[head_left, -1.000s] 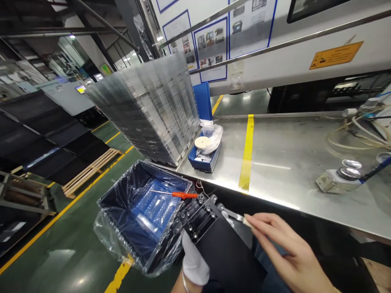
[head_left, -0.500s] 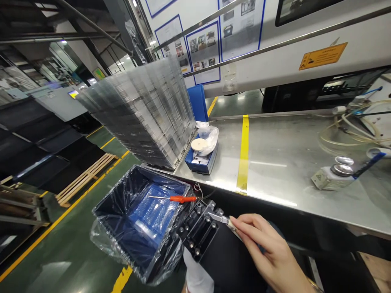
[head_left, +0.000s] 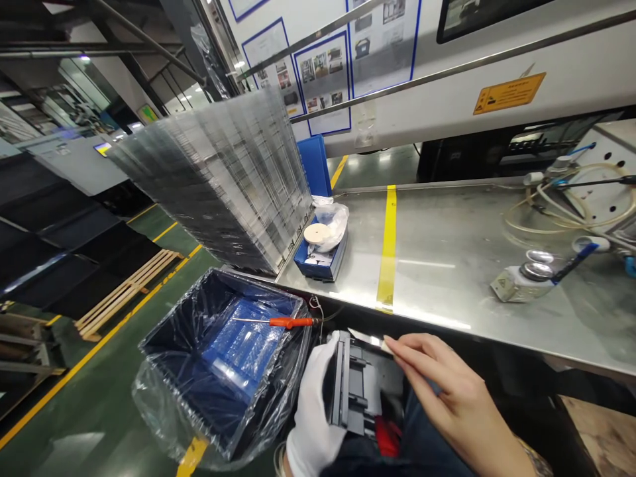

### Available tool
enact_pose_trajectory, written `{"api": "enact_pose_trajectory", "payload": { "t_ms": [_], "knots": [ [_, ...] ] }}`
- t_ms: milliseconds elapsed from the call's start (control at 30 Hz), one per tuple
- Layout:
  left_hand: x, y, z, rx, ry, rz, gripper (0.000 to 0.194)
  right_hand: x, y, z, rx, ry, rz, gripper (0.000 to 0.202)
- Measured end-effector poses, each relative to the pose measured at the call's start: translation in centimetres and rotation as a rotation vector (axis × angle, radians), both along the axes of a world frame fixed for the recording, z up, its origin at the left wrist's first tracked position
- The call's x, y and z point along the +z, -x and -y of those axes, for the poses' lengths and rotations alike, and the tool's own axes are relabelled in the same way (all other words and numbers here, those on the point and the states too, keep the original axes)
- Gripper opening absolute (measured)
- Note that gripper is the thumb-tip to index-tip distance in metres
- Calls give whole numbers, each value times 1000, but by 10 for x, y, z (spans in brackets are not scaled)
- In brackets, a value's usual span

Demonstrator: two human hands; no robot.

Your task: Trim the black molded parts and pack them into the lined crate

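My left hand, in a white glove, grips a dark grey moulded plastic part by its left side. Ribs and slots show on the part, and its lower end is hidden by the glove and dark clothing. Bare and pinched closed, my right hand holds a knife with a thin metal blade. The blade points left, close to the part's upper edge; whether it touches I cannot tell. Left of the part, an orange-handled tool with a thin metal shaft lies across the edge of a lined crate.
The dark blue crate has a clear plastic liner. On the steel table are a small blue bin, a tall stack of clear trays, a white container with a metal top, and coiled hoses.
The plastic part has been turned over to show another side. My left hand has risen along its left side. The knife is now near the part's top edge, rather than over its studded face.
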State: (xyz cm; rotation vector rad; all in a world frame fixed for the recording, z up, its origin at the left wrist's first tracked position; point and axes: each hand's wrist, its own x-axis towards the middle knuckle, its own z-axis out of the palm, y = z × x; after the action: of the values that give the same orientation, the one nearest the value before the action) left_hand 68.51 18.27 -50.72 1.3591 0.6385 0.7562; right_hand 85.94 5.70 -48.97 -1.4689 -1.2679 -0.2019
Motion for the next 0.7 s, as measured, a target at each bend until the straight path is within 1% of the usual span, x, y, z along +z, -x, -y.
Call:
{"api": "enact_pose_trajectory", "payload": {
  "t_ms": [67, 133, 200, 267, 300, 333, 400, 433, 467, 533, 567, 633, 700],
  "knots": [
    [4, 1, 1, 28, -166, -50, 51, 1, -2, 2, 25, 9, -13, 28],
    [9, 4, 3, 24, -322, -101, 55, 1, -5, 4, 49, 20, -22, 28],
    [18, 5, 5, -11, -401, -140, 58, -1, -8, 6, 22, 27, -31, 26],
    [30, 3, 7, -47, -434, -159, 59, -2, -11, 6, 29, 46, -108, 23],
    [36, 1, 7, -71, -433, -167, 57, -2, -12, 6, 69, 76, -184, 23],
    [42, -2, 7, -95, -424, -173, 49, -2, -13, 5, 129, 131, -279, 25],
    [54, -9, 6, -173, -401, -204, 32, 2, -12, 3, 243, 286, -483, 42],
    [58, -12, 6, -218, -389, -227, 31, 4, -10, 2, 292, 366, -571, 52],
    [62, -14, 5, -262, -380, -252, 34, 8, -9, 1, 337, 432, -640, 59],
    [65, -13, 6, -314, -378, -291, 34, 14, -6, -3, 408, 502, -713, 67],
    [64, -11, 6, -315, -383, -304, 32, 17, -4, -4, 436, 512, -727, 68],
    [59, -4, 8, -278, -398, -320, 30, 19, -3, -6, 478, 522, -729, 68],
    [49, 4, 7, -218, -413, -334, 32, 18, -4, -6, 516, 533, -715, 66]
  ]
}}
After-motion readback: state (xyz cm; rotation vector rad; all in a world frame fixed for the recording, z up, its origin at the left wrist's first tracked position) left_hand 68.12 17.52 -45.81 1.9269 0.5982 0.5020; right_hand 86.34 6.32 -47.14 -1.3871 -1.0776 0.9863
